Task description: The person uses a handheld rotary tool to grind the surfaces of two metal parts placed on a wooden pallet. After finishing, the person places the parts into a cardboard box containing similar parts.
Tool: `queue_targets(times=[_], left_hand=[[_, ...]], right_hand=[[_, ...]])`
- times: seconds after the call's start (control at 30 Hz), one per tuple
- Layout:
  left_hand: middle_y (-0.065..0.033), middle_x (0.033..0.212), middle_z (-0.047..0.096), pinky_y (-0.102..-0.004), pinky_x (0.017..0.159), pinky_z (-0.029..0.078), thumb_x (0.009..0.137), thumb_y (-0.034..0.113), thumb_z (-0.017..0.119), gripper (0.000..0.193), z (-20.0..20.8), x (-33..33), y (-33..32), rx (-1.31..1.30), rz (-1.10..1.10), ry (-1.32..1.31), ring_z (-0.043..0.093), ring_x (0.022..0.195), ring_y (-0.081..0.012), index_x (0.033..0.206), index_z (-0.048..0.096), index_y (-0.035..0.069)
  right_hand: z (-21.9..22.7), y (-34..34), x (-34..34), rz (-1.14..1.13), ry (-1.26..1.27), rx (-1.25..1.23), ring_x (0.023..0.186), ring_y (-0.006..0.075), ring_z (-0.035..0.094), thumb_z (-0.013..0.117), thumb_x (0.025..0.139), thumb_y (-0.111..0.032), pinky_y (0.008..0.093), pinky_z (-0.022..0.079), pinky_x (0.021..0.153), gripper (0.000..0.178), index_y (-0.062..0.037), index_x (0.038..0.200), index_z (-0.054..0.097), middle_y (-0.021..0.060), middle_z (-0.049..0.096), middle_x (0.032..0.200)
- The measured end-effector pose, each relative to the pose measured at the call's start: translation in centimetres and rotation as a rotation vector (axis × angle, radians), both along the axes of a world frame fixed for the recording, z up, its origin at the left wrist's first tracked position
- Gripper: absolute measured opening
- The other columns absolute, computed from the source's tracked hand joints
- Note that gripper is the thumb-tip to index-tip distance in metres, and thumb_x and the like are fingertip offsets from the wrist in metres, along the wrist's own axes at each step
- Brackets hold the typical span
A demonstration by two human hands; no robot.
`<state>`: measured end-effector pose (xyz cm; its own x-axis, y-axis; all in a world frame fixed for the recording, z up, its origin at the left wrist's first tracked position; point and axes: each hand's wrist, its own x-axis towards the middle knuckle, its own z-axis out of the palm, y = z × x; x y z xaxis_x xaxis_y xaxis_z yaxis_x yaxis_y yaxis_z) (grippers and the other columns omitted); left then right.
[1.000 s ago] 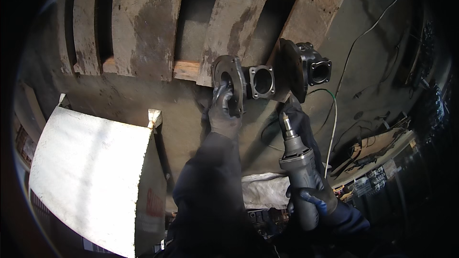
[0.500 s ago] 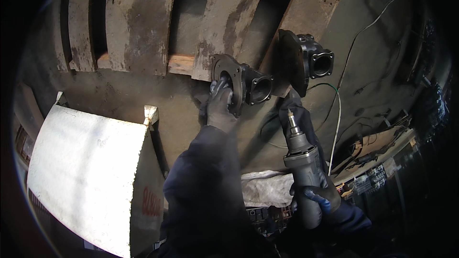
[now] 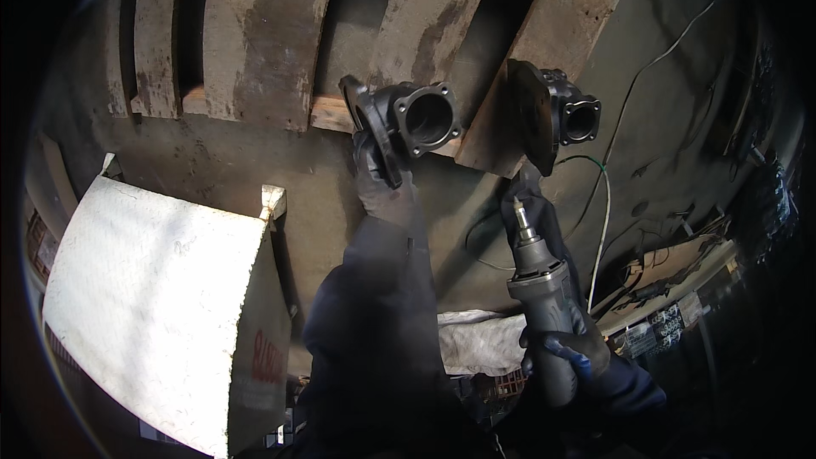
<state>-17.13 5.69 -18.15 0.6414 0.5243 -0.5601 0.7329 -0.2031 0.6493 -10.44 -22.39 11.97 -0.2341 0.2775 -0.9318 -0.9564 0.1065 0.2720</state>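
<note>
In front of me, my left hand [image 3: 376, 185], in a dark glove, grips a dark metal flanged pipe casting [image 3: 393, 110] by its wide plate. A square flange with a large round bore faces me, bolt holes at its corners. My right hand [image 3: 585, 352], in a dark and blue glove, is wrapped round the body of a grey die grinder [image 3: 546, 293]. Its pointed tip aims away from me, apart from both castings. A second flanged casting [image 3: 534, 110] of similar shape rests on the end of a pallet board, right of the first.
A slatted wooden pallet [image 3: 272, 34] lies at the far side. A white metal bin [image 3: 161, 263] stands at the left, red marking on its side. A pale cable [image 3: 603, 229] runs along the floor at the right. Flattened cardboard [image 3: 671, 259] and a whitish cloth [image 3: 480, 342] lie nearer.
My left hand has turned the casting, so its square bored flange now faces me more fully and the wide plate shows edge-on. The right hand with the die grinder has barely moved.
</note>
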Motion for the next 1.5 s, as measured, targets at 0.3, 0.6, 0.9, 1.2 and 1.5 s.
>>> queue_targets(times=[0.3, 0.6, 0.9, 1.2, 1.5], left_hand=[[-0.0121, 0.110, 0.071, -0.0351, 0.061, 0.055, 0.097, -0.001, 0.070, 0.040, 2.5, 1.0, 0.1, -0.297, 0.114, 0.351, 0.067, 0.070, -0.0175, 0.135, 0.059, 0.002], [-0.0187, 0.142, 0.066, -0.0362, 0.103, 0.058, 0.108, 0.010, 0.064, 0.055, 15.2, -4.2, -1.5, -0.872, 0.694, 0.314, 0.065, 0.133, -0.0226, 0.160, 0.047, 0.001], [-0.0188, 0.140, 0.066, -0.0410, 0.103, 0.060, 0.107, 0.036, 0.069, 0.066, 15.9, -0.9, -4.4, -1.556, 0.557, -0.005, 0.069, 0.127, -0.0275, 0.158, 0.047, 0.001], [-0.0182, 0.137, 0.069, -0.0427, 0.106, 0.061, 0.106, 0.040, 0.075, 0.066, 15.7, 1.1, -4.7, -1.575, 0.691, -0.075, 0.071, 0.126, -0.0291, 0.151, 0.055, -0.004], [-0.0197, 0.155, 0.052, -0.0496, 0.114, 0.056, 0.103, 0.053, 0.074, 0.090, 15.1, 0.2, -5.2, -1.664, 0.685, -0.009, 0.060, 0.138, -0.0333, 0.166, 0.033, 0.004]], right_hand=[[-2.1, 3.2, 4.1, -0.019, 0.039, 0.091, 0.089, 0.0301, 0.080, 0.080, 0.100, -0.009, 0.0414, 0.070, 0.076, 0.066, -0.0016, 0.153, 0.042, 0.0188, 0.073, 0.113], [-5.1, 5.1, 5.7, 0.004, 0.103, 0.186, 0.095, 0.0366, 0.080, 0.082, 0.100, -0.012, 0.0479, 0.071, 0.079, 0.086, -0.0068, 0.166, 0.027, 0.0251, 0.069, 0.125], [-6.6, 6.0, 7.9, 0.267, 0.040, 0.264, 0.110, 0.0446, 0.076, 0.074, 0.106, -0.017, 0.0609, 0.069, 0.089, 0.080, -0.0100, 0.169, 0.025, 0.0279, 0.063, 0.139], [-7.0, 8.5, 10.6, 0.278, 0.217, 0.131, 0.111, 0.0471, 0.075, 0.063, 0.114, -0.035, 0.0642, 0.068, 0.089, 0.069, -0.0033, 0.164, 0.028, 0.0254, 0.066, 0.139], [-6.4, 8.8, 11.1, 0.489, 0.006, 0.255, 0.123, 0.0386, 0.073, 0.076, 0.104, -0.006, 0.0512, 0.068, 0.101, 0.091, -0.0055, 0.172, 0.015, 0.0286, 0.060, 0.146]])
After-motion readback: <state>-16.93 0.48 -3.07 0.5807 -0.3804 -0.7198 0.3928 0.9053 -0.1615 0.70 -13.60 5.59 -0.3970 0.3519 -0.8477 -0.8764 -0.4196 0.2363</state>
